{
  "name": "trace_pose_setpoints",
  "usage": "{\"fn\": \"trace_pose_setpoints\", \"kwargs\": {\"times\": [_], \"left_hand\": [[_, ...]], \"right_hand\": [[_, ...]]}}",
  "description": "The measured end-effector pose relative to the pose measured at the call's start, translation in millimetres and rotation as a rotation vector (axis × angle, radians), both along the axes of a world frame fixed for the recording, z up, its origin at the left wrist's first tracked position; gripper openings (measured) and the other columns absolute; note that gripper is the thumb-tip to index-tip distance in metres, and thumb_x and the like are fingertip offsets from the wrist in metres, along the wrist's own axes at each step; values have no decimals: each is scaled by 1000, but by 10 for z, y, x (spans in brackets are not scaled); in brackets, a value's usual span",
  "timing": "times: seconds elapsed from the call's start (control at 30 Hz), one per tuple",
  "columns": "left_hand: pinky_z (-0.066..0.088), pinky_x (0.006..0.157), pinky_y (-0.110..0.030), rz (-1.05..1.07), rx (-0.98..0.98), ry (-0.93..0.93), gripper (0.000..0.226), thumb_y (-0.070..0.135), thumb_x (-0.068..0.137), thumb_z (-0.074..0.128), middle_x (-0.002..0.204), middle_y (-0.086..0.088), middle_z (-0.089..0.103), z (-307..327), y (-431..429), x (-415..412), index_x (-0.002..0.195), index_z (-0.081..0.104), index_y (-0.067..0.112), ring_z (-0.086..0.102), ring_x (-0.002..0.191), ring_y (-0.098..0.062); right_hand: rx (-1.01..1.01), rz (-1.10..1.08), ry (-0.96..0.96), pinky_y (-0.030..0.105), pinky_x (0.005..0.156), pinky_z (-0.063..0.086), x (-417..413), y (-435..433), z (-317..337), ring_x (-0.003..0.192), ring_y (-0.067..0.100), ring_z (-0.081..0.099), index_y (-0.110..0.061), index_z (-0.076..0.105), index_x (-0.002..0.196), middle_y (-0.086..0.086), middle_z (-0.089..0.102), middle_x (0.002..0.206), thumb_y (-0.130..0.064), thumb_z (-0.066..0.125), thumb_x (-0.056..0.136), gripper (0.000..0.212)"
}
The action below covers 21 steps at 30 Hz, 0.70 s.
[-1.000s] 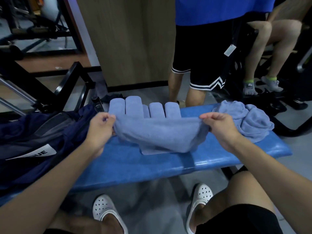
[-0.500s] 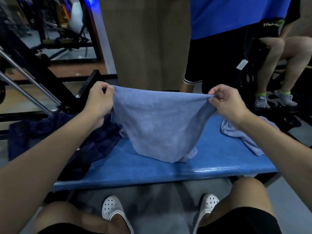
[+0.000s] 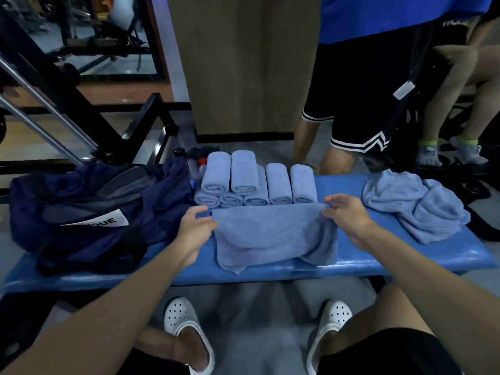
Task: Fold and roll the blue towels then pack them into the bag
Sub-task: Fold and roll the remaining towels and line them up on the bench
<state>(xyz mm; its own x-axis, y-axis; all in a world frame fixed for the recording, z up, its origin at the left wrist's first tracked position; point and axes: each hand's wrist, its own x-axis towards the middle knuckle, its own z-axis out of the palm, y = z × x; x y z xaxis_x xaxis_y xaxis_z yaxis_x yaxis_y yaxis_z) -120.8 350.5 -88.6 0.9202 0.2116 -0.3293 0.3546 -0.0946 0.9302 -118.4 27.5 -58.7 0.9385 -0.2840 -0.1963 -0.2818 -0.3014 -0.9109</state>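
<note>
A light blue towel (image 3: 273, 234) lies on the blue bench (image 3: 378, 257) in front of me, its near part bunched into a fold. My left hand (image 3: 196, 226) pinches its far left corner and my right hand (image 3: 347, 212) pinches its far right corner, both low at the bench surface. Just behind the towel, several rolled blue towels (image 3: 254, 182) are stacked in two layers. A heap of loose blue towels (image 3: 414, 208) sits at the right end of the bench. The dark navy bag (image 3: 89, 212) lies open at the left end.
A person in black shorts (image 3: 351, 104) stands right behind the bench, and another sits at the far right. A wooden panel (image 3: 243, 63) rises behind the rolls. Black metal gym frames (image 3: 81, 109) stand to the left. My feet in white clogs (image 3: 186, 323) are under the bench.
Both hands have come down from chest height and laid the towel on the bench, still at its top corners. The rolled towels behind, hidden before, now show.
</note>
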Motion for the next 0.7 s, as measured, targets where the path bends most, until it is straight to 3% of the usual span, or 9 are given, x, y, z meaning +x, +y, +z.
{"fn": "trace_pose_setpoints", "kwargs": {"times": [0.07, 0.13, 0.23, 0.37, 0.4, 0.47, 0.5, 0.57, 0.7], "left_hand": [[49, 82, -37, 21, 27, 11, 29, -3, 86, 69, 96, -8, 65, -194, -34, -78, 106, 56, 13, 59, 90, -22], [48, 73, -30, 9, 49, 28, 27, -3, 85, 71, 82, -2, 63, -313, -91, -154, 86, 54, 18, 58, 86, -19], [46, 65, -21, -8, 131, 26, 28, 0, 83, 76, 77, 3, 59, -460, -144, -236, 82, 53, 16, 57, 79, -16], [35, 62, -30, -97, 257, 12, 22, 14, 77, 79, 62, 1, 49, -596, -134, -294, 66, 60, 9, 41, 60, -14], [33, 61, -31, -116, 283, 1, 23, 20, 74, 76, 60, -1, 47, -613, -127, -298, 62, 63, 5, 39, 60, -14], [38, 61, -29, -89, 280, 3, 21, 14, 79, 75, 60, -2, 54, -598, -137, -281, 66, 66, 2, 44, 59, -14], [41, 63, -28, -62, 277, -9, 20, 10, 85, 73, 63, -1, 57, -562, -145, -264, 68, 65, 6, 48, 61, -13], [43, 68, -28, -13, 285, -61, 22, 9, 92, 66, 70, 3, 57, -432, -148, -221, 72, 59, 14, 52, 70, -14], [47, 65, -23, 60, 249, -238, 9, 12, 95, 64, 82, -4, 62, 138, -68, -79, 93, 64, 3, 55, 69, -11]], "right_hand": [[-11, -5, 10, 18, 58, 39, -3, 12, -82, 70, 10, 50, -8, 60, 107, 6, 56, 91, 2, 61, 89, 21], [-22, -2, 24, 18, 58, 39, 5, 3, -167, 69, 12, 50, -10, 59, 107, 10, 56, 94, 3, 62, 88, 23], [-49, -5, 69, 23, 67, 43, -21, -26, -253, 78, 17, 55, -12, 55, 120, 14, 58, 102, -2, 65, 87, 36], [-48, 10, 186, 31, 80, 43, -110, -76, -379, 94, 22, 55, -3, 42, 138, 11, 55, 104, -10, 71, 87, 59], [-76, 23, 211, 31, 75, 43, -132, -97, -421, 89, 22, 54, 0, 48, 129, 11, 56, 97, -10, 72, 86, 50], [-197, 62, 245, 24, 55, 36, -185, -133, -464, 68, 18, 45, -4, 58, 79, 6, 48, 68, -9, 73, 84, 17], [-241, 84, 243, 22, 48, 29, -184, -162, -485, 60, 16, 36, -9, 46, 61, 4, 38, 59, -7, 72, 84, 35], [-247, 121, 180, 21, 46, 24, -198, -201, -451, 57, 14, 28, -12, 36, 57, 4, 30, 59, -6, 69, 87, 45], [-109, 130, -1, 32, 61, 32, -141, -227, -73, 64, 16, 37, -12, 44, 62, 5, 40, 63, -16, 68, 90, 37]]}}
